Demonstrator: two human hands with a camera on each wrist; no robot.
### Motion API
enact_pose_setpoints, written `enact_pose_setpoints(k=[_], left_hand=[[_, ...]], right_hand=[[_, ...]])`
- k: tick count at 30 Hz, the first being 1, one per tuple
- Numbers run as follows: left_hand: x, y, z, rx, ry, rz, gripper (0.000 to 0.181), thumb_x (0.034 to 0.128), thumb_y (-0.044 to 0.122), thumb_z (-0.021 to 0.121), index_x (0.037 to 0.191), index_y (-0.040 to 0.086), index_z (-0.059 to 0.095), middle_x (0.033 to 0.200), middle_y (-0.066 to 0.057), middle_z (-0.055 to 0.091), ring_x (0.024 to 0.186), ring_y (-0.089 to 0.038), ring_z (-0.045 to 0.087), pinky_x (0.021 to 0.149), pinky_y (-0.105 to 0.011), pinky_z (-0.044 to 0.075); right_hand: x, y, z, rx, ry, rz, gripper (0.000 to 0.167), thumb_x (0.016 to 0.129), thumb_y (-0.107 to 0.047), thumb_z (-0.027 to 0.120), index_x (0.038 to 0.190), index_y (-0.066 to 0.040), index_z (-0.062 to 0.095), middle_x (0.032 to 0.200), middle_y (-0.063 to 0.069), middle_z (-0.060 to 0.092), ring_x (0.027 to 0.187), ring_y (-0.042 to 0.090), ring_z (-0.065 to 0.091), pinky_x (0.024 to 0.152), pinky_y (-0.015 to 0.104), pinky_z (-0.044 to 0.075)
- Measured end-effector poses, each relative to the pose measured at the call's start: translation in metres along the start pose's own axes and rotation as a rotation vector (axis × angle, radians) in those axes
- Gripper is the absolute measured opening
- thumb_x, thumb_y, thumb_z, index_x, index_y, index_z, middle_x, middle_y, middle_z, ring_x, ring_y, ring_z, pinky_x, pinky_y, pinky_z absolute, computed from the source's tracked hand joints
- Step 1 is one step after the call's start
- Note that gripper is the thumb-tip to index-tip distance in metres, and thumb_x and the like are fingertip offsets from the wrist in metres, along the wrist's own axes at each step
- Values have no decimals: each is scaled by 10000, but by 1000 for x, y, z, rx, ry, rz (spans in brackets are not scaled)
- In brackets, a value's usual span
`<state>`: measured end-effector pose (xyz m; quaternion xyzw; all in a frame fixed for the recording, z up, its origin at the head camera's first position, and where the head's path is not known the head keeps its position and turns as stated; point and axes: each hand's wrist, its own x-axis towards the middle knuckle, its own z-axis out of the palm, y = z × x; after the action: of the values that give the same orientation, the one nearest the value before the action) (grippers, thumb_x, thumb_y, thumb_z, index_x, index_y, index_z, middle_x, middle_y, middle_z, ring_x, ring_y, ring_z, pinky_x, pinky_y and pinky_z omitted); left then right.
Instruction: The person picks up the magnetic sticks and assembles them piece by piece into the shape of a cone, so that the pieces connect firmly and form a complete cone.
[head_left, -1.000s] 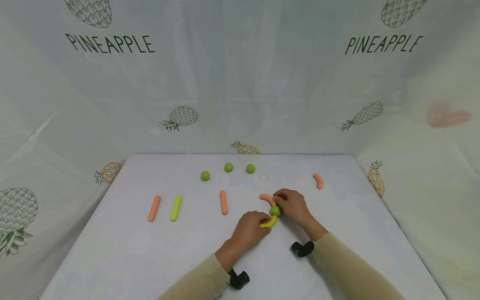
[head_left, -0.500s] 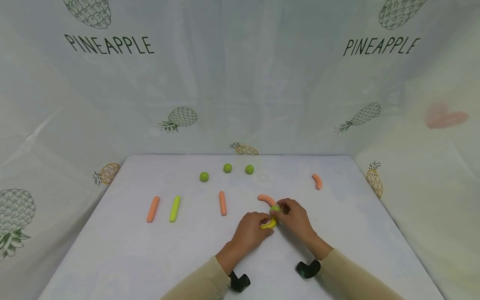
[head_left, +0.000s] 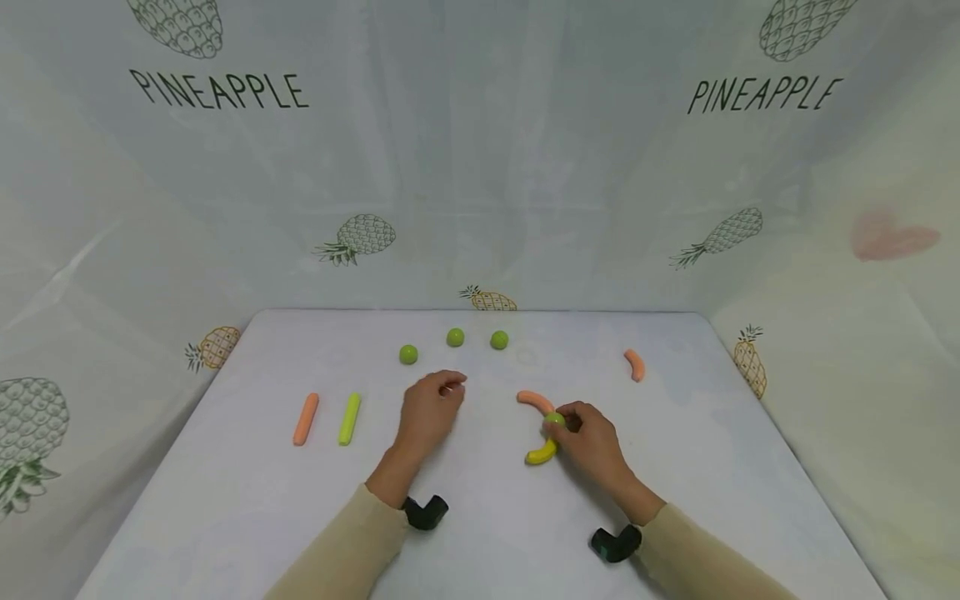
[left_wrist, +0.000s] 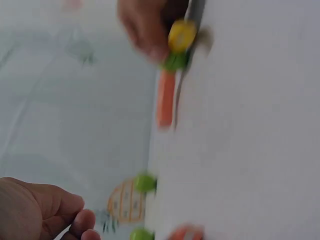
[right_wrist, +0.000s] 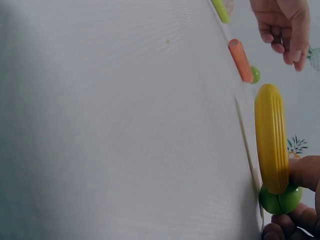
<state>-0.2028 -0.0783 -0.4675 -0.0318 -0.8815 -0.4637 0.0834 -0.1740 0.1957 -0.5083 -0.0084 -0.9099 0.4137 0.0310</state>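
Observation:
My right hand (head_left: 594,446) pinches a green ball (head_left: 554,421) between thumb and fingers. A curved orange piece (head_left: 535,400) meets the ball on its far side. A curved yellow piece (head_left: 542,454), ribbed in the right wrist view, meets it on the near side. My left hand (head_left: 430,417) is up over the table with loosely bent fingers and nothing between them. In the head view it hides the straight orange stick (right_wrist: 241,61), which the right wrist view shows. The left wrist view is blurred.
Three loose green balls, one of them the middle ball (head_left: 455,337), lie at the back. An orange stick (head_left: 306,419) and a lime-green stick (head_left: 349,419) lie left. A short curved orange piece (head_left: 634,365) lies back right on the white table (head_left: 225,517).
My left hand has let go of the yellow piece and moved left and away from me. My right hand has shifted from beside the curved orange piece to the green ball.

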Motion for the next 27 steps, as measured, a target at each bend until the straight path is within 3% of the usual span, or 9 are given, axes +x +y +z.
enact_pose_setpoints(k=[5, 10, 16, 27], left_hand=[[38, -28, -36, -6, 102, -63, 254, 1029, 174, 666, 1245, 73, 752, 1127, -108, 724, 1057, -271, 626, 869, -419, 516], [65, -53, -55, -5, 74, -105, 387, 1013, 196, 700, 1380, 76, 681, 1335, -171, 659, 1246, -361, 554, 1023, -521, 466], [79, -67, -55, 38, 7, -137, 476, 998, 210, 719, 1453, 102, 630, 1435, -195, 604, 1327, -398, 509, 1064, -572, 454], [87, -81, -46, 90, -13, -158, 506, 1003, 174, 713, 1475, 48, 580, 1393, -228, 591, 1274, -405, 541, 1095, -551, 453]], right_hand=[[-2, 1, -1, 11, 0, -3, 265, 969, -234, 775, 1153, -50, 723, 1037, 81, 686, 937, 215, 600, 844, 362, 503], [-2, 4, -1, 25, 1, -4, 252, 970, -231, 777, 1155, -69, 722, 1064, 75, 686, 956, 209, 593, 876, 377, 496], [-2, 5, 0, 37, 8, -4, 256, 959, -233, 789, 1151, -76, 726, 1063, 64, 686, 958, 199, 593, 872, 368, 502], [-1, 7, 2, 42, 23, -1, 248, 946, -222, 805, 1141, -89, 730, 1049, 41, 688, 951, 169, 597, 858, 331, 508]])
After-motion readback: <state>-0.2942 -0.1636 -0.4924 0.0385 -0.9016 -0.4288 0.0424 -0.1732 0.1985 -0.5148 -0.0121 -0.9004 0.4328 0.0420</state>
